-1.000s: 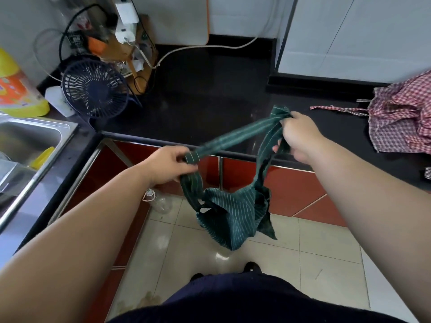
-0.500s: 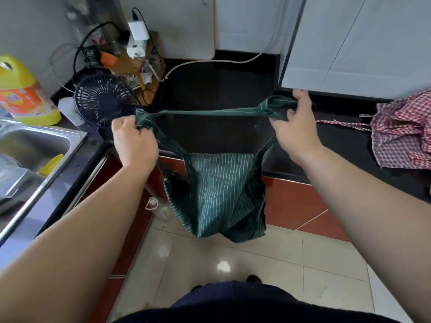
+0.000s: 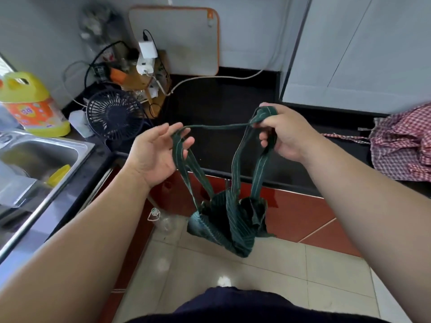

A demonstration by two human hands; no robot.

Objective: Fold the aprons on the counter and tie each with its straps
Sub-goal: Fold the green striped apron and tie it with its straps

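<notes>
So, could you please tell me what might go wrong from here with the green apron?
The strap only lies across the left hand's loose fingers, so it could slip off. The green apron hangs bunched below the counter edge, with the right hand gripping the other straps. If it dropped, it would likely land on the floor tiles. The straps also look twisted and may tangle when tied.

Apron (image 3: 229,220) dropped, bunched, hanging by straps (image 3: 261,164); left hand (image 3: 156,152) opened, seemingly hooking strap.

Green striped apron (image 3: 228,220) dangling bunched by straps (image 3: 258,169); red checked apron (image 3: 401,145) crumpled on counter (image 3: 221,101)
</notes>
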